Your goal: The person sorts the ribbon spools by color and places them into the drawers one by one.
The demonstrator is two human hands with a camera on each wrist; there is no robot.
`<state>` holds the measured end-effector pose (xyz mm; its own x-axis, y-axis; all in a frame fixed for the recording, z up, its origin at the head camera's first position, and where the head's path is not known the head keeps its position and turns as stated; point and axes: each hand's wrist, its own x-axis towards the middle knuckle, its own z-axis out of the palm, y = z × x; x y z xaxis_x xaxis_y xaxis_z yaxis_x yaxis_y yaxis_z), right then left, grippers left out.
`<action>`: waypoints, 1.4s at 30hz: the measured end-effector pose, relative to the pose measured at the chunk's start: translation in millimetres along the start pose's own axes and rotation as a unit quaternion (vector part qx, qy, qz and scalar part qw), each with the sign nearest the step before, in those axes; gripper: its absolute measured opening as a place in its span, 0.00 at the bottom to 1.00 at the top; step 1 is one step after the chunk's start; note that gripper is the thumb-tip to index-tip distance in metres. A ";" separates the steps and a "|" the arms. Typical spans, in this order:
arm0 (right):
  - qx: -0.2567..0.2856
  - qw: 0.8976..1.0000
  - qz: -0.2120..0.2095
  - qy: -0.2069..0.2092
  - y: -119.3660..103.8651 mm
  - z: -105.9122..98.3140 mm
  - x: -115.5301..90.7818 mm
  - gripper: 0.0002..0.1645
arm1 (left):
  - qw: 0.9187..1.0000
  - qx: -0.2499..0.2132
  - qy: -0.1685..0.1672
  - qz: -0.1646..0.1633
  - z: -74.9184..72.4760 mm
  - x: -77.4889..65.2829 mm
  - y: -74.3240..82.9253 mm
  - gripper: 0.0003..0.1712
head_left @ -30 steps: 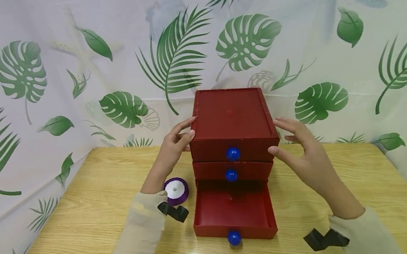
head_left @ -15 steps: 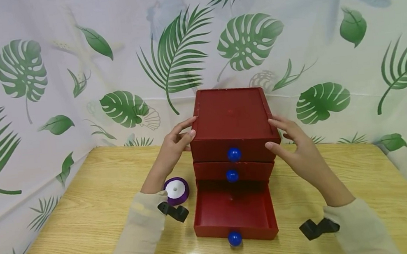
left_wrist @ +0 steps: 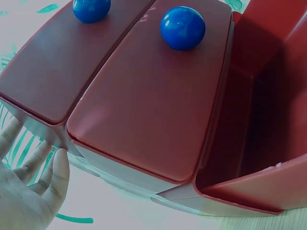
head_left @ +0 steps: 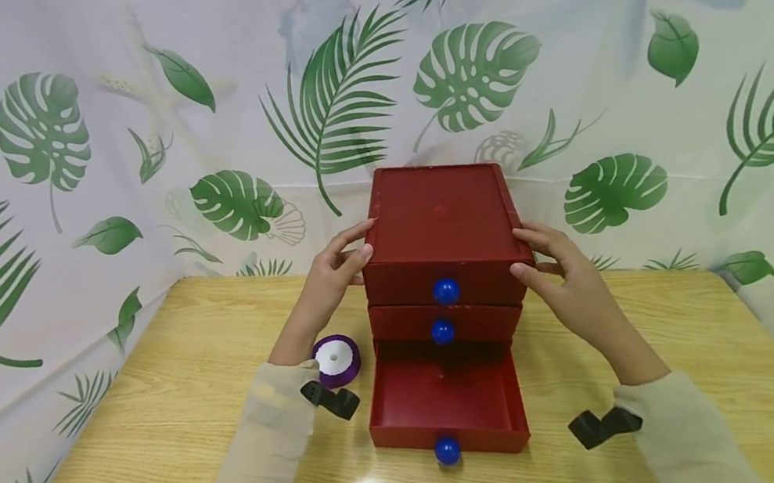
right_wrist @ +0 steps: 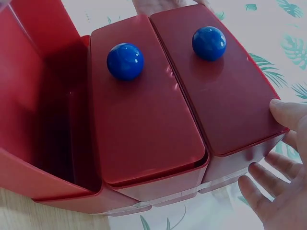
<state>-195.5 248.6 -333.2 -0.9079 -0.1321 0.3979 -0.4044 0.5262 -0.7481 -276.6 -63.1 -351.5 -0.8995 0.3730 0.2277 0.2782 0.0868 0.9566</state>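
Note:
A red three-drawer box [head_left: 439, 212] stands in the head view with a round blue knob on each drawer. The top drawer [head_left: 405, 283] and middle drawer [head_left: 403, 325] are in. Its bottom drawer [head_left: 442, 401] is pulled out and has nothing inside. At the upper left side my left hand [head_left: 321, 288] rests its fingertips along the edge, thumb near the front corner. Opposite it, my right hand [head_left: 567, 274] touches the upper right side with its fingers, its thumb [right_wrist: 285, 111] on the front corner. Neither hand's fingers are tightly curled.
A spool of purple ribbon [head_left: 337, 361] lies left of the box, beside my left wrist. The box stands on a wooden table [head_left: 165, 422]. Behind it hangs a white cloth [head_left: 206, 134] printed with green leaves.
My right hand has moved in from just beside the box until its fingertips meet the upper right edge and corner. The left hand and the drawers look unchanged.

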 end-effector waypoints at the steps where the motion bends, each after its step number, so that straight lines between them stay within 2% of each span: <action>1: 0.001 1.000 -0.001 0.001 0.1 0.1 0.2 0.30 | 1.000 0.001 0.000 -0.001 0.1 0.3 0.2 0.27; 6: -0.001 1.000 -0.002 0.003 -0.5 0.3 1.1 0.29 | 1.000 0.014 -0.002 -0.001 -1.1 1.1 -0.1 0.27; 9: 0.000 1.000 0.001 0.000 -0.6 0.5 1.3 0.29 | 1.000 0.020 -0.003 0.006 -3.9 0.4 -1.1 0.30; 13: -0.001 1.000 0.005 -0.002 1.0 0.7 1.0 0.30 | 0.999 0.029 0.003 0.018 -11.6 -1.3 -3.8 0.47; 16: -0.004 1.000 0.006 0.001 1.9 1.0 0.8 0.30 | 0.999 0.040 0.007 0.015 -19.3 -5.6 -7.9 0.47; 17: -0.005 1.000 0.005 0.002 2.2 1.0 0.7 0.30 | 0.999 0.044 0.007 0.012 -21.9 -7.8 -9.6 0.43; 19: -0.005 1.000 0.005 0.004 2.1 1.3 0.5 0.30 | 0.998 0.054 0.009 -0.002 -26.4 -12.4 -13.8 0.36; 22: -0.005 1.000 0.004 0.005 2.4 1.6 0.2 0.29 | 0.997 0.073 0.009 -0.027 -32.8 -18.9 -20.6 0.33; 27: -0.003 1.000 0.005 0.004 3.1 2.1 0.4 0.29 | 0.989 0.115 -0.014 -0.088 -39.5 -27.2 -34.2 0.37; 32: 0.001 1.000 0.008 0.001 2.0 2.1 0.5 0.29 | 0.976 0.152 -0.047 -0.150 -43.6 -36.5 -49.6 0.43; 35: 0.002 1.000 0.011 -0.001 1.5 2.0 0.3 0.29 | 0.970 0.173 -0.058 -0.162 -45.8 -41.4 -58.1 0.45; 42: 0.004 1.000 0.014 0.000 2.1 1.4 0.6 0.29 | 0.966 0.176 -0.081 -0.173 -47.1 -49.2 -72.1 0.48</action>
<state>-197.0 248.4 -335.2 -0.9187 -0.1187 0.3768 -0.3804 0.5234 -0.7625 -268.3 -131.2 -423.0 -0.9025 0.4025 -0.1534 0.0929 0.5297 0.8431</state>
